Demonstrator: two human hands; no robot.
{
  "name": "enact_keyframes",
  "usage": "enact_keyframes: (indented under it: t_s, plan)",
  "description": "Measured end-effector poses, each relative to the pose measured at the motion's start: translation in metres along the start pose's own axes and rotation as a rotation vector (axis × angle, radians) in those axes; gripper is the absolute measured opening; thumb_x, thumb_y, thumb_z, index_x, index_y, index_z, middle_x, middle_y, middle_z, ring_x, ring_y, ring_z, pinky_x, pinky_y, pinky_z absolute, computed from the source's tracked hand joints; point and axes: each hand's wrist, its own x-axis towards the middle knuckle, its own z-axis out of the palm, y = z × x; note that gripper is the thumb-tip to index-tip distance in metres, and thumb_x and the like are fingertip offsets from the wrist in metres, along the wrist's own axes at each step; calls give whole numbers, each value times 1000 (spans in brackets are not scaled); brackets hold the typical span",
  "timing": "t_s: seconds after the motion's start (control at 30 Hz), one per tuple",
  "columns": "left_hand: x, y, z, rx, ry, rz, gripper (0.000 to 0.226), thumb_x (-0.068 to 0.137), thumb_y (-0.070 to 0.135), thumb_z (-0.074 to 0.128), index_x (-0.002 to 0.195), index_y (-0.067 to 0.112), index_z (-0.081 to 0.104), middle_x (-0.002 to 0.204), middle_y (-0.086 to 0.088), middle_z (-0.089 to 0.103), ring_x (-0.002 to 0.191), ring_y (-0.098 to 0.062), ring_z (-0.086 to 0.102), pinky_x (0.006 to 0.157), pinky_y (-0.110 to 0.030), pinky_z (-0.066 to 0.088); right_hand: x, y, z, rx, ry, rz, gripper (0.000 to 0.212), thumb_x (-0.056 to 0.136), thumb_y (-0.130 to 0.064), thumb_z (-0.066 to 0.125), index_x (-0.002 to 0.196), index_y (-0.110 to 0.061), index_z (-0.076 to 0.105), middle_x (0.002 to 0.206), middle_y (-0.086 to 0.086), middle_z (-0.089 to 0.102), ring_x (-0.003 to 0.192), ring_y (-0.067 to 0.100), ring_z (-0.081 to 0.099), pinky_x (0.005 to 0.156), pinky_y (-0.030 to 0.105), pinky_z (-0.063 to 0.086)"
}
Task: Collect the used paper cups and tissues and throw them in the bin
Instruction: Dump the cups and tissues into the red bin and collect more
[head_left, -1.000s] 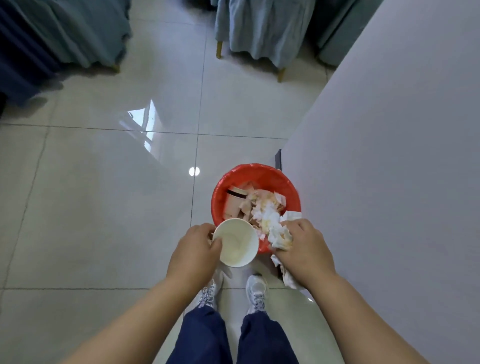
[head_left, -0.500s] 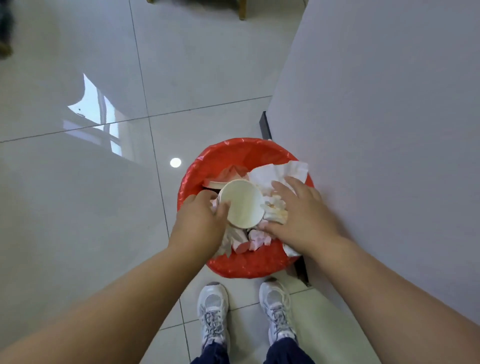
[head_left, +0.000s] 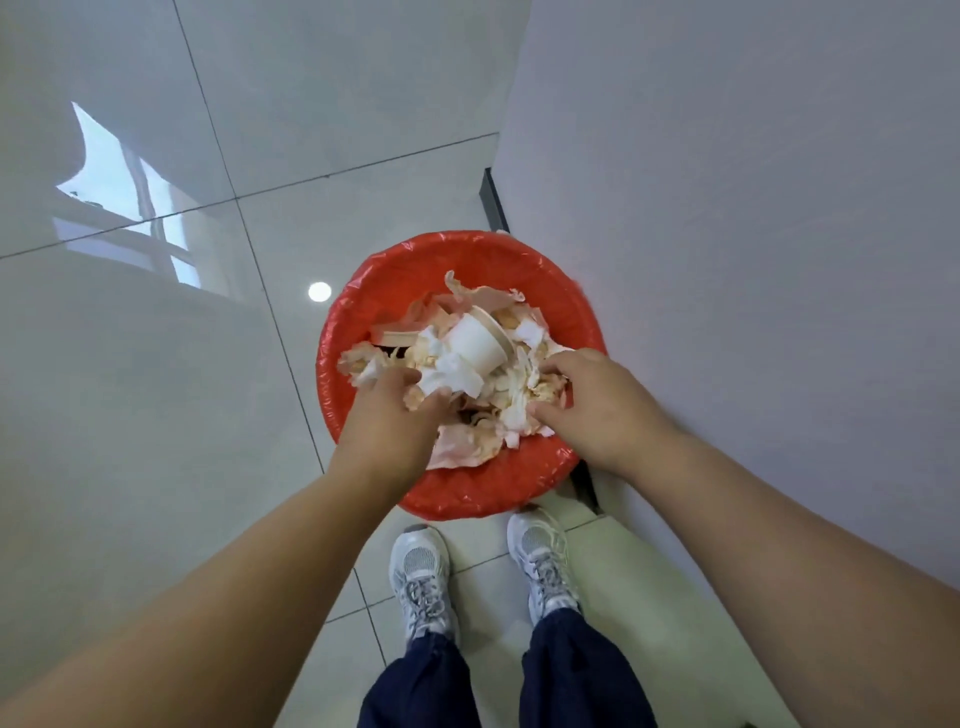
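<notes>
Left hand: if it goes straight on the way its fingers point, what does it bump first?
Probably the crumpled white tissue right ahead of the left hand, on the heap in the red bin; its fingers may be touching it. The paper cup lies just beyond.

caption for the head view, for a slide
Left hand and right hand over a round red-lined bin heaped with crumpled white tissues, a white paper cup on its side on top.
</notes>
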Motion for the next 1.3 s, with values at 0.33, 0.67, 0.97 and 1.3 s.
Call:
enact_keyframes:
  t_s: [0.33,0.67,0.97,1.3]
  plan:
    - [-118,45,-58,-26,-82,124,20,94,36,55,106,22,62,95,6,63,82,-7,58,62,-21,42,-118,-59,-37,315,183,11,27,87,-31,65,113,-22,62,104,-11,60,96,12,59,88,32,50]
    - [-260,54,-84,-24,-132,170,16,93,35,56,103,24,60,93,8,63,82,-10,61,65,-23,48,-279,-70,-53,477,290,64,22,87,-31,66,108,-24,64,98,-13,61,87,3,59,81,27,52]
    - [-378,67,-51,97,-256,340,13,92,38,56,101,28,60,94,12,61,82,-3,57,60,-17,37,-418,-19,-52,445,368,107,25,88,-32,65,112,-22,63,104,-9,63,94,5,60,85,24,48]
    - [-510,108,69,328,-413,650,16,91,38,58,101,27,62,92,14,61,85,-1,56,68,-15,42,-575,100,-45,559,648,282,22,89,-34,63,110,-27,62,100,-15,62,92,4,60,77,22,47]
